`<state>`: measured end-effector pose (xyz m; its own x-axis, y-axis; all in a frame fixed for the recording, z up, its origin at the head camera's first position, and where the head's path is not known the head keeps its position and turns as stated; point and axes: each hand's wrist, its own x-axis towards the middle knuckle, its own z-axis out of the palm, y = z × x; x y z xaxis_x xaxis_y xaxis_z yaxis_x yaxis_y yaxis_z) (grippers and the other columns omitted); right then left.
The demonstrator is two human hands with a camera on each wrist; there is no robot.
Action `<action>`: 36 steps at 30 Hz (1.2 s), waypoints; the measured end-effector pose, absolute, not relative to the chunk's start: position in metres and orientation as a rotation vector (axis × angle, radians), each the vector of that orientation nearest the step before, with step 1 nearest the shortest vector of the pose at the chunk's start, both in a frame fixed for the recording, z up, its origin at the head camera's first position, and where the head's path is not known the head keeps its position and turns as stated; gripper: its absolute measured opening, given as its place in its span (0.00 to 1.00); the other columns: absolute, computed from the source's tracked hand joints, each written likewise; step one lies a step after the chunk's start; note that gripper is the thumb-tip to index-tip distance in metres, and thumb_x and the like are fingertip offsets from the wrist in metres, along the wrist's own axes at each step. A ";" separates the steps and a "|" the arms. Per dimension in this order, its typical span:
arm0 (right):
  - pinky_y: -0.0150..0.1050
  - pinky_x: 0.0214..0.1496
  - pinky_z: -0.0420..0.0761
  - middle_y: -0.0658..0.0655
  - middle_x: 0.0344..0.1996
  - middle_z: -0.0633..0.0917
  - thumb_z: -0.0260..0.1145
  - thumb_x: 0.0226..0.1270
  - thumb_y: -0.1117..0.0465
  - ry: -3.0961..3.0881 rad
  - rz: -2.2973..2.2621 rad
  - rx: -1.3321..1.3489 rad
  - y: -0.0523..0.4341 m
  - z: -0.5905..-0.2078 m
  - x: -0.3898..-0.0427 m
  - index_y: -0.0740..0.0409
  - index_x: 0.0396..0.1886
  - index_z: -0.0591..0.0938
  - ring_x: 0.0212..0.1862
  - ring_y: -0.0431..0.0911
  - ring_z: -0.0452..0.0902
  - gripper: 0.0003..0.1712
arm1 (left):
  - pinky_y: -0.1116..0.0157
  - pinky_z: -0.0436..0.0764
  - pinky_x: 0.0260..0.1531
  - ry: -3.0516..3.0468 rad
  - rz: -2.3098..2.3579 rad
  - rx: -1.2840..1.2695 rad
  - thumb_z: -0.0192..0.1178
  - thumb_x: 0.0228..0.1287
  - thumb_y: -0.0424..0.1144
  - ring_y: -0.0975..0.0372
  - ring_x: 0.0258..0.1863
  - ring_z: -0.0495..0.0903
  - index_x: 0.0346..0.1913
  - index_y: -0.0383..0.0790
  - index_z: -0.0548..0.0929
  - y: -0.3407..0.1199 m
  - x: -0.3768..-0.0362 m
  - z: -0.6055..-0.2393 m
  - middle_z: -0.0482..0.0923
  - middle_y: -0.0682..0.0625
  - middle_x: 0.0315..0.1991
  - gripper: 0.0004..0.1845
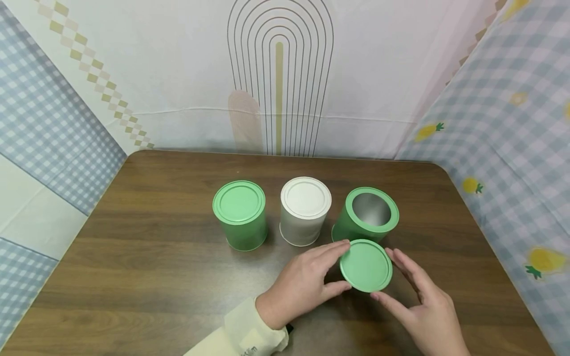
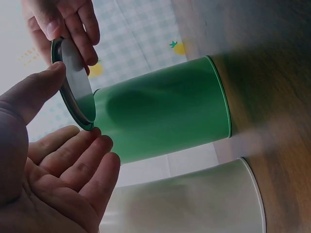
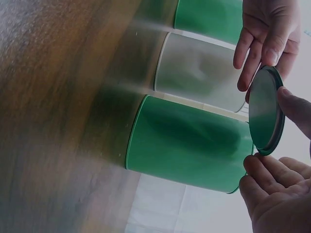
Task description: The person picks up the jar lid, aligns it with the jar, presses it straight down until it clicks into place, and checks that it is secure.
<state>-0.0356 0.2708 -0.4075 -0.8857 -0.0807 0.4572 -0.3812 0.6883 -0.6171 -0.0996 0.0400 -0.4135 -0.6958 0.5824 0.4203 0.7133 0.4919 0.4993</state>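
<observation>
Both hands are sharing one thing: the round green lid (image 1: 366,265), which they are holding by its rim just in front of the open green tin (image 1: 367,217). The left hand (image 1: 303,284) is pinching it lightly, thumb on the near edge and fingertips on the far edge, the fingers only gently bent and the palm wide open behind them; the left wrist view is showing the lid's grey metal underside (image 2: 75,82) between thumb and fingers. The right hand (image 1: 423,301) is meeting the lid from the other side, thumb under the near rim and long fingers running almost straight along the far rim, so it is steadying the lid more than clamping it.

Judging by this, the step in hand is the handling of the lid at the mouth of the tin, with the lid clear of the opening and not seated. A move to seat it would call for bringing the lid level and centred over the rim, then pressing evenly all round, since a tilted lid would probably jam on one side.

Just beyond the fingertips, the open tin is standing upright with its bare metal inside showing. To the left of the left hand, a white lidded tin (image 1: 305,210) is standing beside it, and further left a green lidded tin (image 1: 240,213), all three in a row on the dark wooden table (image 1: 133,277).
</observation>
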 end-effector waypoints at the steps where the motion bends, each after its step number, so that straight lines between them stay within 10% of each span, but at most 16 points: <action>1: 0.18 0.63 0.67 0.62 0.61 0.81 0.85 0.30 0.76 -2.506 1.044 0.355 0.271 -0.407 -0.035 0.57 0.72 0.71 0.65 0.27 0.70 0.61 | 0.71 0.71 0.65 -2.540 -0.991 -1.121 0.74 0.59 0.47 0.65 0.66 0.74 0.67 0.40 0.76 0.040 -0.100 -0.413 0.75 0.52 0.67 0.34; 36: 0.17 0.63 0.66 0.58 0.61 0.82 0.85 0.30 0.75 -2.430 0.991 0.381 0.274 -0.389 -0.047 0.58 0.70 0.74 0.65 0.28 0.71 0.58 | 0.70 0.72 0.64 -2.474 -0.995 -1.134 0.73 0.59 0.46 0.62 0.66 0.75 0.68 0.37 0.74 0.046 -0.113 -0.390 0.75 0.48 0.67 0.36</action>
<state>-0.0474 0.2735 -0.3894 -0.8437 -0.0719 0.5320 -0.4236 0.6980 -0.5773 -0.1126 0.0465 -0.3905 -0.6686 0.5758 0.4705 0.7413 0.4660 0.4831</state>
